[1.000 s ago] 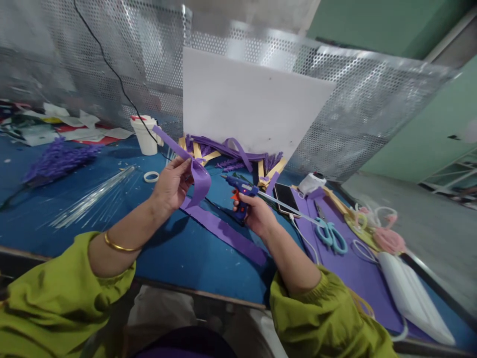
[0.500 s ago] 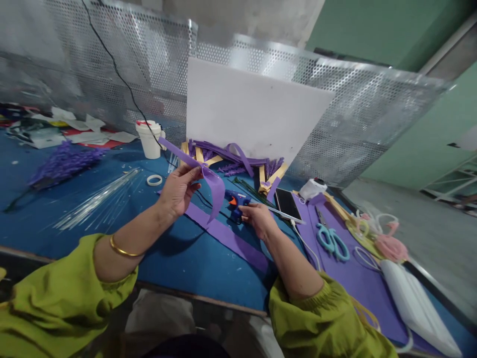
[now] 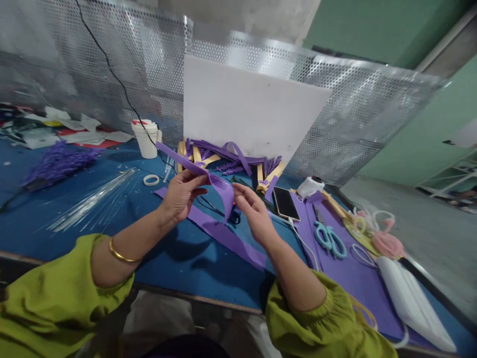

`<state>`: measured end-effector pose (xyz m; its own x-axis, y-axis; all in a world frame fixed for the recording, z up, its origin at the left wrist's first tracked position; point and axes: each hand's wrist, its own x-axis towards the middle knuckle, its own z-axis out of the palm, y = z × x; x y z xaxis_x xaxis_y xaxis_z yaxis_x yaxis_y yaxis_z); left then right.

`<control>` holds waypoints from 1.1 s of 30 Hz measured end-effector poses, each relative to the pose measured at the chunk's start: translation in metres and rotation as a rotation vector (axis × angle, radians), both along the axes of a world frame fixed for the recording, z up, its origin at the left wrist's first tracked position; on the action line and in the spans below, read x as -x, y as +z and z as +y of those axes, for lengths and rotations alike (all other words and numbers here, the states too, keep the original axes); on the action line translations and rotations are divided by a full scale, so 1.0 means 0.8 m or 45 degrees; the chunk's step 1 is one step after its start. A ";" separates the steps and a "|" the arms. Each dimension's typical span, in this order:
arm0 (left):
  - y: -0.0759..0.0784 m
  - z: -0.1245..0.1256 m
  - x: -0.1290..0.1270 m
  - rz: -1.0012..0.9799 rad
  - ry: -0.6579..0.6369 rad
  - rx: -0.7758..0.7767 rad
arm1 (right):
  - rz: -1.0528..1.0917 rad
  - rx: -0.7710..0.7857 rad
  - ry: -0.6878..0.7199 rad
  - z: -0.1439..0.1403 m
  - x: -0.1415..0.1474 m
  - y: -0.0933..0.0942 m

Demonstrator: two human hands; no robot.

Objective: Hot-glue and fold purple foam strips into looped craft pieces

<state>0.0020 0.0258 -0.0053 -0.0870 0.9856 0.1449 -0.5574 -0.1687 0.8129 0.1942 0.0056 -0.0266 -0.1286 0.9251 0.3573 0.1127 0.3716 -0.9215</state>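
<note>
My left hand pinches a purple foam strip that is folded into a loop, one tail pointing up left. The loop end hangs to the right, and my right hand rises beside it with fingers apart, its fingertips at the loop's edge. The blue glue gun lies on the blue table behind the loop, mostly hidden. A longer purple strip lies flat on the table under both hands.
A phone, teal scissors and a purple sheet lie to the right. A white cup, a tape roll, clear rods and a purple bundle are to the left. A white board leans on perforated metal.
My right hand set the glue gun down on the table, let go of it and rose to the hanging loop. My left hand kept the folded strip and shifted slightly right.
</note>
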 end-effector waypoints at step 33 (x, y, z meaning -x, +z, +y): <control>-0.017 -0.012 -0.009 -0.095 -0.435 0.138 | -0.024 -0.323 -0.314 -0.020 -0.005 0.020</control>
<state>0.0088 0.0165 -0.0188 0.2434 0.9689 0.0438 -0.6254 0.1222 0.7707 0.1982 -0.0102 -0.0109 0.0792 0.8111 0.5795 0.2436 0.5479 -0.8003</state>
